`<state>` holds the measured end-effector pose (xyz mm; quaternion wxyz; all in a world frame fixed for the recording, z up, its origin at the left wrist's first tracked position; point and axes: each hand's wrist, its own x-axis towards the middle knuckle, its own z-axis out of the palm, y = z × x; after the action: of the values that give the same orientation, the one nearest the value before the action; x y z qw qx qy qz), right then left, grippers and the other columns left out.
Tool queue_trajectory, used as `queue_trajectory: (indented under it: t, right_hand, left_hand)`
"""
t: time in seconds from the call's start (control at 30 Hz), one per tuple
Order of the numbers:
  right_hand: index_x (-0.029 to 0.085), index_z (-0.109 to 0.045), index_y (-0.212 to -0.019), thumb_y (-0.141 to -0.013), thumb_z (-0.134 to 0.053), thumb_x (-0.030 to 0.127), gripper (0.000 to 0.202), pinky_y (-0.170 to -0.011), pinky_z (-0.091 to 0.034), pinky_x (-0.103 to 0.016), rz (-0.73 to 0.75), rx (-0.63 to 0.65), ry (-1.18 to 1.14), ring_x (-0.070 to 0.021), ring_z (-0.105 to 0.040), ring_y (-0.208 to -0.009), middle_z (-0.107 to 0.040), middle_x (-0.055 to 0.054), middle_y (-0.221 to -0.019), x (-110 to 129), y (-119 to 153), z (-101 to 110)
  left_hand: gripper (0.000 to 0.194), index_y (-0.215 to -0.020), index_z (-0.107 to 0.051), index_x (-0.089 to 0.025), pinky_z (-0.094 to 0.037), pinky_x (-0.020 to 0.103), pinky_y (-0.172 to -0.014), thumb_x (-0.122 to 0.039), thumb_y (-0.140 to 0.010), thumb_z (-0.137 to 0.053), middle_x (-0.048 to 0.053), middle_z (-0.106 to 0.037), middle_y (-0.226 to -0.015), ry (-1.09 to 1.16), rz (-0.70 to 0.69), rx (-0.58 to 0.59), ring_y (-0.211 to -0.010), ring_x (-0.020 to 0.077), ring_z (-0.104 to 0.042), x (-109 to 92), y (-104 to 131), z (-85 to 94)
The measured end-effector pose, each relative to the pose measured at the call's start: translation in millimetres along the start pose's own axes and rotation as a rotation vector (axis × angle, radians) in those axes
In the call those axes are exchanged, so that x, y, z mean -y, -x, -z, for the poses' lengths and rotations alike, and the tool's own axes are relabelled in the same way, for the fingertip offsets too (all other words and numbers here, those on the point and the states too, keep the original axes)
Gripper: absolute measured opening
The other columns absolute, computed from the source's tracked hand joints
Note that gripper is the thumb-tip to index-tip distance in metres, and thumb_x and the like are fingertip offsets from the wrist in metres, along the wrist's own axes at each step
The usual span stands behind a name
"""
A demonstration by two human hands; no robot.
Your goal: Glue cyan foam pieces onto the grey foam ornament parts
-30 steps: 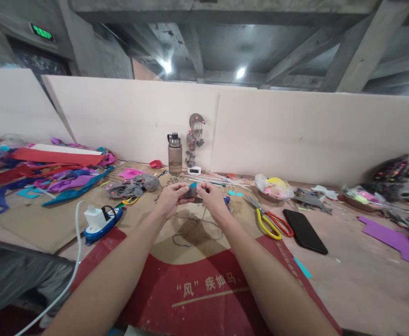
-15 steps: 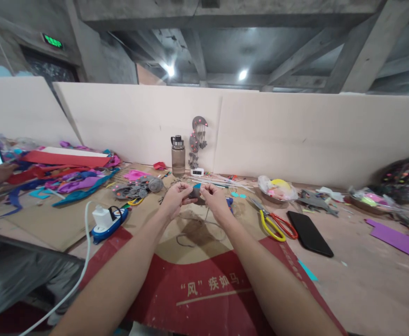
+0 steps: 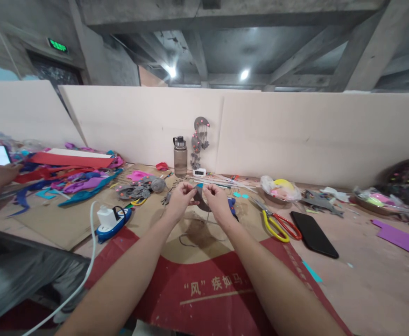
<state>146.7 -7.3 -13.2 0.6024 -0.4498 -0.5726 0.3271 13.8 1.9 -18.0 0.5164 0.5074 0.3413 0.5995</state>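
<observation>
From here, the pinkish worktop [image 3: 376, 298] carries a red-and-tan paper sheet [image 3: 197, 312], a black phone [image 3: 314, 235] right of it, 2 bowls [image 3: 278, 200] farther back and a purple cutout [image 3: 402, 239].

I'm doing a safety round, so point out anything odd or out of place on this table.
The white cable by the blue power strip droops over the front edge of the table, where it could snag. A teal scrap lies stray near the smartphone. I see no spill.
</observation>
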Motion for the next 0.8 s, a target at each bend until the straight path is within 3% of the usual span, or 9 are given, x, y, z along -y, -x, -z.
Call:
queue_trajectory:
  t: [0.1,0.2,0.33,0.53,0.8]
  right_hand:
    - [0.018,-0.059,-0.074,-0.071,-0.056,0.045,0.027,-0.057,-0.034,-0.025,0.005,-0.040,0.022,-0.0120,-0.039,-0.058,-0.046,0.004,-0.059,1,1,-1]
    - [0.018,-0.059,-0.074,-0.071,-0.055,0.044,0.027,-0.057,-0.036,-0.026,-0.006,-0.058,0.011,-0.0123,-0.041,-0.058,-0.049,0.003,-0.061,3,2,-1]
    - [0.018,-0.059,-0.074,-0.072,-0.055,0.043,0.025,-0.057,-0.036,-0.025,-0.006,-0.035,-0.003,-0.0121,-0.042,-0.057,-0.050,0.003,-0.060,4,4,-2]
    - [0.017,-0.062,-0.072,-0.072,-0.057,0.040,0.024,-0.061,-0.038,-0.025,0.044,-0.005,0.039,-0.0116,-0.044,-0.060,-0.054,0.002,-0.064,4,5,-5]
    - [0.017,-0.064,-0.077,-0.071,-0.061,0.041,0.025,-0.061,-0.047,-0.026,-0.021,0.091,-0.132,-0.0127,-0.051,-0.065,-0.059,0.000,-0.072,0,5,-8]
  left_hand:
    - [0.035,-0.083,-0.054,-0.017,-0.058,0.035,-0.063,-0.040,-0.067,-0.075,0.000,-0.058,-0.080,-0.066,-0.046,0.009,-0.071,0.0141,-0.059,5,0,-3.0]
    - [0.033,-0.085,-0.056,-0.017,-0.057,0.036,-0.074,-0.033,-0.065,-0.076,0.002,-0.061,-0.084,-0.174,-0.147,0.020,-0.079,0.0162,-0.061,9,-2,-4.9]
    - [0.034,-0.083,-0.056,-0.017,-0.053,0.033,-0.081,-0.024,-0.059,-0.079,0.003,-0.062,-0.087,-0.317,-0.295,-0.061,-0.090,0.0187,-0.063,13,-4,-5.8]
    - [0.032,-0.091,-0.052,-0.019,-0.051,0.022,-0.046,-0.035,-0.070,-0.070,0.004,-0.061,-0.090,-0.312,-0.189,-0.046,-0.072,0.0158,-0.062,14,0,-7.7]
    - [0.031,-0.087,-0.050,-0.018,-0.057,0.027,-0.055,-0.026,-0.065,-0.070,0.002,-0.061,-0.084,-0.179,-0.199,-0.058,-0.074,0.0153,-0.062,13,-2,-8.8]
